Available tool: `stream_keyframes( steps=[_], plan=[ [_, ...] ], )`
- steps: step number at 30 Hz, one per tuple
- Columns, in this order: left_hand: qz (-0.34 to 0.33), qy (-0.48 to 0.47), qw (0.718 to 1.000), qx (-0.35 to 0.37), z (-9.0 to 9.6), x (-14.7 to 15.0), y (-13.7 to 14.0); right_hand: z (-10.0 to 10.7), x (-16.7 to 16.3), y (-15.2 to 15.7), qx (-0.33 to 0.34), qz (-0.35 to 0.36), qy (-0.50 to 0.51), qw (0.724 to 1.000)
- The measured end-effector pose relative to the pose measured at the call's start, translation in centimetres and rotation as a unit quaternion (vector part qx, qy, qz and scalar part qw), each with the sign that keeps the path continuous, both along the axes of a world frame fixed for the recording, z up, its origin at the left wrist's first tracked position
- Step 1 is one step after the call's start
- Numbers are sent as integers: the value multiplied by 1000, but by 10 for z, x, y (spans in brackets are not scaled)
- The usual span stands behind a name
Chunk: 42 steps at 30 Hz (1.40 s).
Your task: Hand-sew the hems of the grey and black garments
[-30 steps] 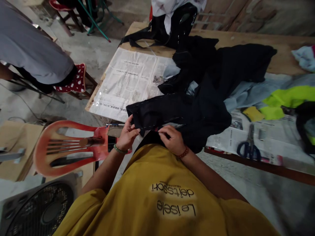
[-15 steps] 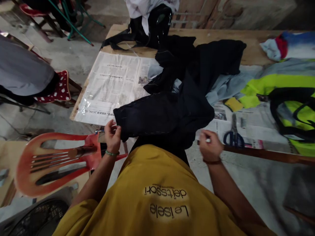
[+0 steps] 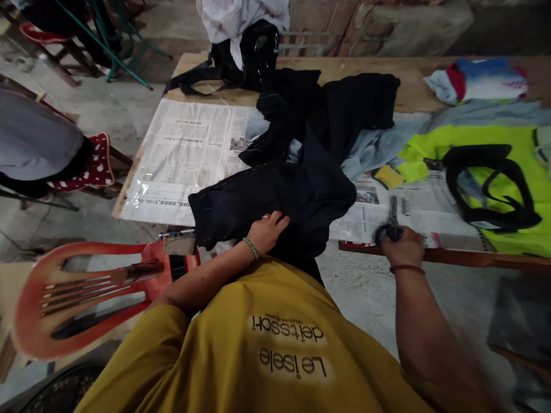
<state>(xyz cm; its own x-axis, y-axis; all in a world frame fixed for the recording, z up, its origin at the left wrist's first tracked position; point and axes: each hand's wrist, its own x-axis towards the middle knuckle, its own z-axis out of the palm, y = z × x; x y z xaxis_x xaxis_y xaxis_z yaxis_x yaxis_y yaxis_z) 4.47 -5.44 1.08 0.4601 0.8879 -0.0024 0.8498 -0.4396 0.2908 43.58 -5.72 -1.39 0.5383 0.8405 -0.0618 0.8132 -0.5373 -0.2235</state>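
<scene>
A dark navy garment (image 3: 249,195) with white stitches along its edges lies over the front of the table, one narrow leg or sleeve reaching left. On that part, close to my body, rests my left hand (image 3: 267,232). Its fingers are bent and close together, gripping the cloth; their tips are partly hard to make out. At the table's front edge my right hand (image 3: 403,248) is closed around the dark handles of a pair of scissors (image 3: 392,212). The blades point away from me over the newspaper, and the hand covers part of the handles.
Newspaper (image 3: 172,152) under clear plastic covers the table (image 3: 413,100). To the right are a yellow pad (image 3: 388,177), a neon-yellow garment (image 3: 473,135) and a black strap (image 3: 458,172). A black bag (image 3: 258,49) stands behind. A red chair (image 3: 81,249) is at left, beyond it a seated person.
My left hand has moved right from the garment's narrow end to its middle. My right hand has moved right and taken hold of the scissors. The view has shifted slightly.
</scene>
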Motion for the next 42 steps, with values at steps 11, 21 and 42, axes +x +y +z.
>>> stream_keyframes(
  steps=[11, 21, 42],
  plan=[
    [11, -287, 948, -140, -6, -34, 63, 22, 1, -37, 123, -18, 599, 791],
    [96, -412, 839, -341, -20, -41, 72, 29, -130, -58, -138, 149, 731, 652],
    [-52, -180, 980, -66, -23, -47, 2, 20, -148, -56, -165, 112, 746, 636]
  ],
)
